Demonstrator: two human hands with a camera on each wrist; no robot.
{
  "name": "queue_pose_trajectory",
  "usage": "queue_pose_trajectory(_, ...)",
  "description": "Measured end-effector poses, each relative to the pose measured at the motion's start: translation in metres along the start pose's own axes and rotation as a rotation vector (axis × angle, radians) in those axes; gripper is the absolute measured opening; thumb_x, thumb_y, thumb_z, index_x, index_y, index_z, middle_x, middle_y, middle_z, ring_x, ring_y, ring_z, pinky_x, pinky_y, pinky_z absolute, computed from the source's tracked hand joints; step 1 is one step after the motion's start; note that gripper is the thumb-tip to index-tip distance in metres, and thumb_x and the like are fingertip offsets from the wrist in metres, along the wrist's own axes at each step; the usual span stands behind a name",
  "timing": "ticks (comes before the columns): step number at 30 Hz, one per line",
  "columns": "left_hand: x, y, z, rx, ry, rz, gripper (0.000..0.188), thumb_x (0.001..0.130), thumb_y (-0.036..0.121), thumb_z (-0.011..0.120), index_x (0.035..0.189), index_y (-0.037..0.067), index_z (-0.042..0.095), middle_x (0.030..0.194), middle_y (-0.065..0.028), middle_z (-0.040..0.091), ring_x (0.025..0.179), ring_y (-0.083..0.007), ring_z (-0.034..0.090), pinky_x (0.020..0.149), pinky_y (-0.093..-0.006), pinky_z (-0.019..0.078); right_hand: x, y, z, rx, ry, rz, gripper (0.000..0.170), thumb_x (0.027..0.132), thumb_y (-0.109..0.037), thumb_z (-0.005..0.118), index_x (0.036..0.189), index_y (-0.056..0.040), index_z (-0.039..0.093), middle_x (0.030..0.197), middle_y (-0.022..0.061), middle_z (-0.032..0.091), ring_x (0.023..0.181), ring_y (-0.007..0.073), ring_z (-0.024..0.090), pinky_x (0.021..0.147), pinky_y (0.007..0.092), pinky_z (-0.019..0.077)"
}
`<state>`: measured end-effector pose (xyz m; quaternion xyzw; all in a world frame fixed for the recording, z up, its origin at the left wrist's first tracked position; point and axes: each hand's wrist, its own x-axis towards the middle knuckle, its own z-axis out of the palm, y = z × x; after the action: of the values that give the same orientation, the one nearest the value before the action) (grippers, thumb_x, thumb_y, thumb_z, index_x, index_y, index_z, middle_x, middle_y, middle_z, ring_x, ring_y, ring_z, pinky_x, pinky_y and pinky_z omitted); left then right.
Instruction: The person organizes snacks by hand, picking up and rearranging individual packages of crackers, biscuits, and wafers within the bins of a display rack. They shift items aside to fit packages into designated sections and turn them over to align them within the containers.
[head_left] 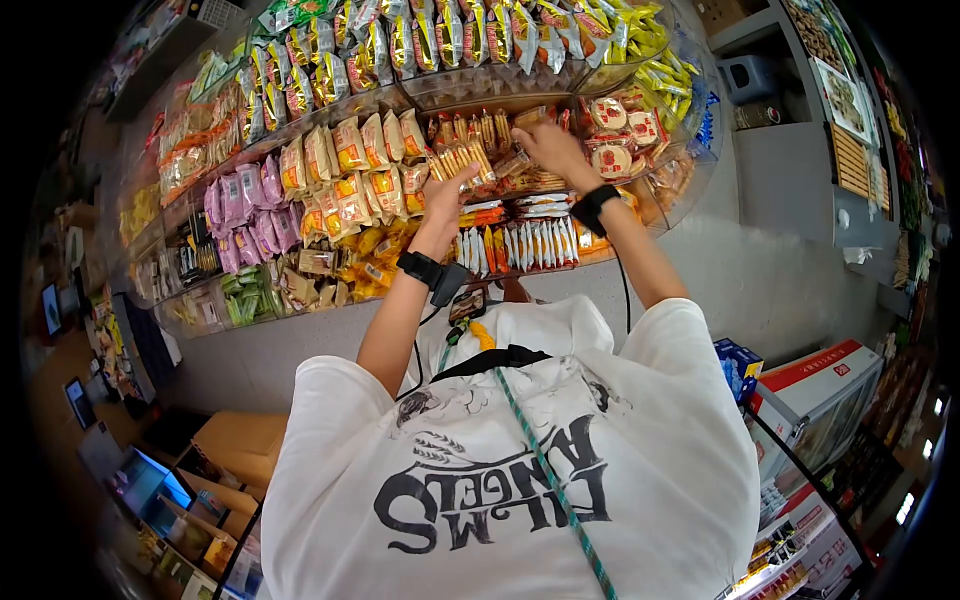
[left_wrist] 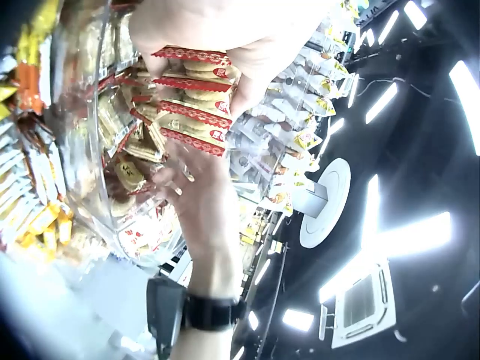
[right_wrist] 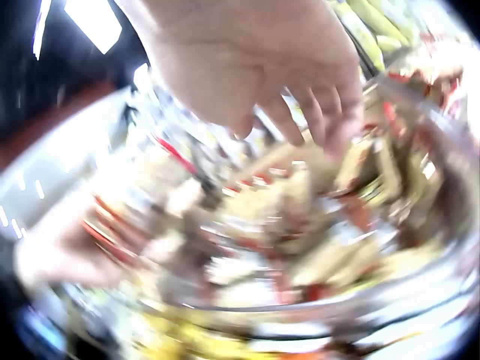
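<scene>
Pinching stacked packets [left_wrist: 193,112], the left hand [head_left: 445,196] may drop one if they slide; the right hand [head_left: 550,150] has fingers spread.

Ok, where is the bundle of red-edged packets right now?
In the head view, the bundle is in the left hand, left of the right hand and just right of the tan-and-orange bags.

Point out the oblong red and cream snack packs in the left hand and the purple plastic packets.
Oblong red and cream snack packs [left_wrist: 195,101], left wrist view: on a middle wrapper.
Purple plastic packets [head_left: 249,188], head view: on an upper packet's front.
</scene>
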<state>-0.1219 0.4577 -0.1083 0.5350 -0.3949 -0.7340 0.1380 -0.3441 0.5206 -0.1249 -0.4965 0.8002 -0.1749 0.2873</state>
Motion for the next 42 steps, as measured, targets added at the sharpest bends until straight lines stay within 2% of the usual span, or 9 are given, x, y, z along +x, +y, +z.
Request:
queue_pose_trajectory(1,0.032,-0.027,-0.007,0.046,0.188,0.01,0.043,0.078,0.036,0.082,0.095,-0.001,0.068,0.089,-0.009,0.061,0.078,-0.0155,0.054,0.089,-0.0384,0.0434,0.014,0.021,0.012,-0.358,0.285,-0.131,0.039,0.092,-0.037,0.06,0.087,0.0005,0.068,0.099,0.019,0.065,0.084,0.0349,0.065,0.079,0.0466,0.0506)
queue_pose_trajectory(4,0.036,-0.026,-0.016,0.048,0.176,0.001,0.045,0.08,0.035,0.081,0.098,-0.003,0.066,0.085,-0.0059,0.057,0.075,-0.0136,0.051,0.086,-0.0351,0.0437,0.049,0.061,0.031,-0.869,0.362,-0.372,0.014,0.079,-0.009,0.068,0.093,-0.0047,0.07,0.102,0.0135,0.063,0.098,0.029,0.061,0.083,0.0418,0.0486)
queue_pose_trajectory(12,0.032,-0.031,-0.019,0.065,0.167,0.048,0.073,0.077,0.034,0.084,0.122,-0.012,0.05,0.1,-0.0123,0.056,0.082,-0.0151,0.053,0.077,-0.0313,0.0453,0.035,0.043,-0.003,-0.966,0.357,-0.485,0.018,0.077,-0.009,0.067,0.093,-0.0011,0.069,0.096,0.0131,0.063,0.094,0.0294,0.062,0.081,0.0397,0.0498)
queue_pose_trajectory(16,0.0,0.004,0.0,0.113,0.079,0.052,0.103,0.078,0.034,0.083,0.142,-0.017,0.019,0.129,-0.0232,0.046,0.106,-0.0246,0.054,0.084,-0.0339,0.0469,-0.011,0.026,-0.033,-0.348,0.551,-0.244,0.024,0.083,-0.02,0.069,0.094,0.0014,0.07,0.088,0.0134,0.067,0.078,0.0305,0.066,0.069,0.041,0.053)
queue_pose_trajectory(18,0.028,-0.006,0.003,0.029,-0.063,-0.005,0.108,0.075,0.036,0.084,0.146,-0.011,0.018,0.145,-0.0291,0.031,0.136,-0.0366,0.035,0.113,-0.0474,0.0298,-0.026,0.028,-0.037,0.305,0.258,0.017,0.031,0.087,-0.028,0.069,0.103,-0.0003,0.07,0.086,0.0129,0.069,0.073,0.0267,0.066,0.065,0.0392,0.0527)
queue_pose_trajectory(24,0.038,0.009,0.066,0.161,-0.087,0.003,0.05,0.078,0.04,0.082,0.082,0.004,0.048,0.115,-0.0205,0.047,0.114,-0.0298,0.05,0.106,-0.0433,0.0345,-0.04,0.036,-0.012,0.53,0.239,0.081,0.035,0.09,-0.034,0.067,0.104,-0.002,0.067,0.081,0.0081,0.066,0.069,0.0192,0.061,0.064,0.0377,0.0498)
queue_pose_trajectory(29,0.044,0.003,0.083,0.16,-0.112,0.013,0.063,0.08,0.033,0.081,0.056,0.023,0.023,0.068,-0.0055,0.042,0.081,-0.0233,0.055,0.1,-0.0463,0.0407,-0.046,0.039,-0.001,0.486,0.295,0.041,0.042,0.091,-0.038,0.068,0.103,0.0,0.053,0.083,0.0101,0.06,0.073,0.0209,0.059,0.067,0.0384,0.0489)
queue_pose_trajectory(33,0.042,-0.011,0.072,0.219,-0.109,-0.028,0.121,0.076,0.046,0.081,0.148,-0.01,0.002,0.147,-0.0337,0.024,0.137,-0.0415,0.032,0.108,-0.053,0.0364,-0.055,0.028,0.003,0.553,0.224,0.104,0.049,0.091,-0.039,0.068,0.112,0.0024,0.053,0.103,0.02,0.064,0.092,0.0285,0.064,0.078,0.0412,0.051)
queue_pose_trajectory(42,0.034,-0.041,-0.015,0.409,0.101,0.218,0.076,0.097,0.046,0.05,0.143,-0.007,0.021,0.135,-0.0352,0.04,0.119,-0.041,0.05,0.094,-0.0474,0.0433,-0.026,-0.007,0.089,0.295,0.045,0.097,0.078,0.093,-0.035,0.065,0.143,0.0133,0.03,0.121,0.0323,0.058,0.111,0.0394,0.06,0.088,0.0428,0.0504)
